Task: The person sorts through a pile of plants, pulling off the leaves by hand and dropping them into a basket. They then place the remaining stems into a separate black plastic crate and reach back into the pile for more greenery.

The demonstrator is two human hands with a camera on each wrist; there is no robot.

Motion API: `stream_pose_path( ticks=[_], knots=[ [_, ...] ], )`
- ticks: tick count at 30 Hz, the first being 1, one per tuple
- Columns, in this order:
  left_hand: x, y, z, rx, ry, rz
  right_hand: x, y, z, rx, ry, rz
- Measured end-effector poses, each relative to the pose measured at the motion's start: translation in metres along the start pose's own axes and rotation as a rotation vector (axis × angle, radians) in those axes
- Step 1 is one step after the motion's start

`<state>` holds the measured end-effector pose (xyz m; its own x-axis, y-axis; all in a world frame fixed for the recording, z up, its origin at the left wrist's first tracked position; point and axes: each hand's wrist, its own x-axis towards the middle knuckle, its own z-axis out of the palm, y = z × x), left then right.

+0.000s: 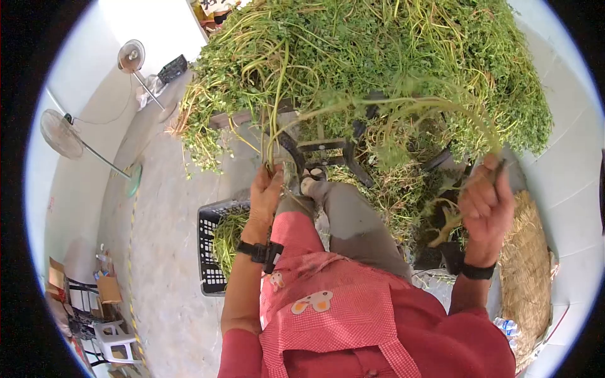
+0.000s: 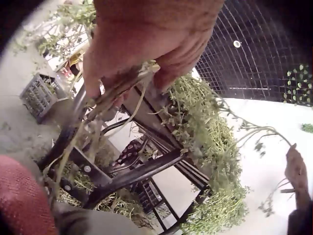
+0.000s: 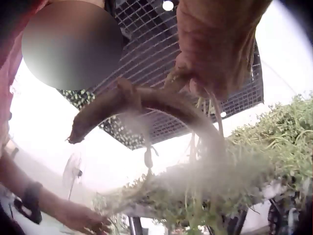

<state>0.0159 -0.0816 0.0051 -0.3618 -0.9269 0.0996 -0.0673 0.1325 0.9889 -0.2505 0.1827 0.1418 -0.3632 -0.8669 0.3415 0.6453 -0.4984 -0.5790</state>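
Note:
A large heap of leafy green stems point(image 1: 378, 57) lies across a raised support in the head view. My left hand point(image 1: 266, 189) grips several long stems point(image 1: 275, 120) that rise upright from its fingers; the left wrist view shows that hand point(image 2: 146, 44) pinching stem ends. Out to the right, my right hand point(image 1: 485, 201) holds the end of a long stem point(image 1: 441, 102) that arches left, blurred. Thick curved stalks point(image 3: 161, 100) hang close below my right hand point(image 3: 215, 49) in the right wrist view.
A black crate point(image 1: 207, 252) with stems stands left of my legs. Two fans point(image 1: 62, 133) and a white stool point(image 1: 116, 340) are at the left. A straw bundle point(image 1: 524, 271) lies at the right, and a black metal frame point(image 1: 322, 148) stands before my feet.

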Motion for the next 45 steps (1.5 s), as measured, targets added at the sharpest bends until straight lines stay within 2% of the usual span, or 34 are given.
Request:
stream_pose_path(
  ticks=[1,3,4,6,8,9,11,12,13,14,15,16,17,18,20,21,22,24,25,26,27,28,30,31,32,34,36,37,39,42,45],
  knots=[
    [0.001,-0.005,-0.002,-0.021,-0.012,-0.018,-0.009,-0.008,0.007,0.075,0.044,-0.079],
    [-0.001,-0.012,-0.005,-0.039,-0.028,-0.046,-0.025,-0.039,0.015,0.032,-0.085,-0.266],
    [-0.001,-0.012,-0.005,-0.087,-0.007,-0.094,-0.027,-0.050,0.022,0.030,-0.078,-0.265],
    [0.004,-0.017,-0.004,-0.136,0.002,-0.147,-0.027,-0.067,0.032,-0.008,-0.149,-0.393],
    [0.007,-0.032,-0.005,-0.140,0.002,-0.041,-0.027,-0.061,0.026,0.083,-0.045,-0.311],
    [0.004,-0.034,-0.003,-0.137,-0.004,-0.051,-0.033,-0.050,0.009,0.039,0.082,-0.265],
    [0.001,-0.035,-0.002,-0.072,0.032,-0.007,-0.017,-0.006,0.020,-0.031,0.356,-0.086],
    [-0.003,-0.037,0.001,-0.060,0.018,-0.019,-0.010,0.018,0.007,0.157,0.188,0.031],
    [-0.008,-0.040,0.006,-0.061,0.098,0.004,-0.006,0.042,-0.006,0.347,0.022,0.138],
    [-0.015,-0.043,0.009,-0.060,0.175,0.024,-0.004,0.060,-0.007,-0.009,-0.007,0.097],
    [-0.022,-0.048,0.009,-0.045,0.160,0.009,0.000,0.076,-0.007,-0.182,-0.017,0.082],
    [-0.028,-0.056,0.008,-0.201,0.080,-0.037,0.003,0.091,-0.007,-0.356,-0.025,0.066],
    [-0.033,-0.064,0.004,-0.355,0.003,-0.080,0.008,0.104,-0.009,-0.074,0.047,0.146],
    [-0.036,-0.100,-0.007,-0.428,-0.209,-0.171,0.012,0.115,-0.011,0.212,0.115,0.223],
    [-0.066,-0.100,-0.004,-0.321,-0.539,-0.167,0.014,0.131,-0.014,0.254,0.105,0.205],
    [-0.093,-0.053,0.022,-0.145,-0.657,-0.069,0.013,0.136,-0.015,0.279,0.091,0.192],
    [-0.105,-0.030,0.030,-0.143,-0.661,-0.076,0.012,0.141,-0.015,0.282,0.098,0.192],
    [-0.120,-0.001,0.040,0.012,-0.805,-0.117,0.009,0.148,-0.013,0.101,0.104,0.150],
    [-0.124,0.007,0.043,0.011,-0.807,-0.124,0.005,0.153,-0.013,-0.008,0.067,0.120],
    [-0.126,0.013,0.044,-0.185,-0.736,-0.195,-0.001,0.157,-0.012,-0.006,0.071,0.121],
    [-0.128,0.018,0.045,-0.378,-0.658,-0.263,-0.008,0.161,-0.011,-0.131,0.085,0.131],
    [-0.124,0.022,0.041,-0.376,-0.657,-0.268,-0.014,0.164,-0.011,-0.254,0.098,0.141],
    [-0.107,0.027,0.024,-0.410,-0.480,-0.332,-0.024,0.164,-0.019,-0.313,0.092,0.202],
    [-0.104,0.017,0.019,-0.457,-0.331,-0.265,-0.030,0.166,-0.022,-0.338,0.047,0.266],
    [-0.104,0.015,0.015,-0.451,-0.327,-0.268,-0.034,0.167,-0.023,-0.362,-0.001,0.329],
    [-0.103,0.032,0.012,-0.736,-0.418,-0.160,-0.039,0.171,-0.021,-0.402,0.007,0.325],
    [-0.106,0.041,0.014,-0.739,-0.428,-0.151,-0.044,0.172,-0.027,-0.184,0.099,0.530],
    [-0.109,0.049,0.017,-0.733,-0.393,-0.177,-0.044,0.172,-0.030,-0.180,0.093,0.530],
    [-0.112,0.058,0.020,-0.721,-0.348,-0.194,-0.042,0.173,-0.035,0.055,0.119,0.620],
    [-0.115,0.063,0.025,-0.730,-0.379,-0.194,-0.041,0.171,-0.036,0.125,0.168,0.676],
    [-0.115,0.060,0.029,-0.589,-0.433,-0.127,-0.040,0.171,-0.032,0.150,0.103,0.716]
  ],
)
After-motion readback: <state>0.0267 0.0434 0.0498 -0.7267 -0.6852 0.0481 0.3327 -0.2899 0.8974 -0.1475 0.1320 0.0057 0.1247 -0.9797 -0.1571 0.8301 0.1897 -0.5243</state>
